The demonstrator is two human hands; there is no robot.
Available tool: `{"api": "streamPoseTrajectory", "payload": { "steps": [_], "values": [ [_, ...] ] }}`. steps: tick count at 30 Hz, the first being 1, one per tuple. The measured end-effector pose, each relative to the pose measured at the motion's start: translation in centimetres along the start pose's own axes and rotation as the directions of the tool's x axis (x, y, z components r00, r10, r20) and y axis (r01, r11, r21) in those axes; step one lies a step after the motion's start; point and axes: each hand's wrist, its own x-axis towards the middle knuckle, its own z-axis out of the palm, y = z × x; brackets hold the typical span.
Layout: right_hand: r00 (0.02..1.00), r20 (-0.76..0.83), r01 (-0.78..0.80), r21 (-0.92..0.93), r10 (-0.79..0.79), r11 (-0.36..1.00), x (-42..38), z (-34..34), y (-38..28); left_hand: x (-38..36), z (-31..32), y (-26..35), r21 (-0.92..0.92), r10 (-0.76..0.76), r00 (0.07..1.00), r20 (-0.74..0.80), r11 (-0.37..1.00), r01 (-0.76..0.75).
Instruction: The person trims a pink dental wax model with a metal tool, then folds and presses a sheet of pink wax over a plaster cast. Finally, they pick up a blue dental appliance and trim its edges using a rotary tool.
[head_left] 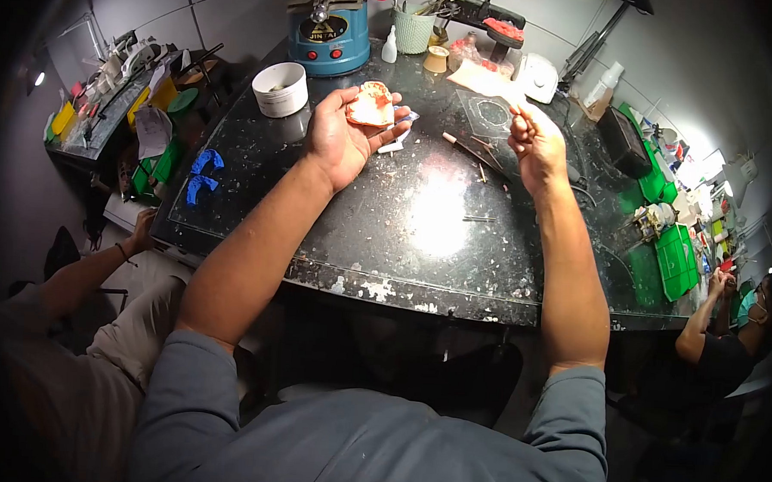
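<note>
A pinkish-orange dental cast [371, 109] rests in my left hand [335, 134], which is turned palm up with the thumb at the cast's side and the fingers under it. My right hand [538, 144] is raised over the right part of the bench, thumb and fingers pinched at the right edge of a clear plastic sheet [471, 113]. A rounded outline shows in the middle of that sheet. Below and between the hands lie a dark, slender tool with a pale tip [449, 138] and several small sticks [482, 172].
On the black bench [360, 248] stand a blue JINTAI machine [328, 45], a white tub [280, 90], a small white bottle [389, 46] and a tool pot [412, 31]. Blue arch-shaped pieces [203, 177] lie at left. One person sits at left, another [727, 329] at right.
</note>
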Motion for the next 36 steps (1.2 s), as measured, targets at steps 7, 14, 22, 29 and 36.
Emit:
{"api": "streamPoseTrajectory", "payload": {
  "steps": [7,14,22,29,36],
  "values": [
    [0.968,0.247,-0.028,-0.100,0.052,0.995,-1.5,2.9,-0.4,-1.5,2.0,-0.2,0.538,0.019,0.999,-0.032,0.843,0.001],
    [0.975,0.215,-0.022,-0.150,0.054,0.988,-1.6,3.1,0.4,-1.3,1.2,-0.2,0.604,-0.076,0.997,0.007,0.795,0.056],
    [0.952,0.298,0.052,-0.381,0.070,0.923,-1.4,2.5,-1.3,-1.0,1.2,-0.8,0.736,-0.054,0.998,-0.027,0.675,0.056],
    [0.970,0.222,-0.087,-0.076,0.102,0.993,-0.8,1.0,-0.6,-1.3,1.7,-0.4,0.390,-0.120,0.990,-0.079,0.910,0.141],
    [0.994,0.096,-0.056,0.128,0.043,0.990,0.0,-0.3,-0.1,-0.4,-0.1,-3.3,0.779,-0.108,0.967,0.230,0.616,-0.117]
  ]
}}
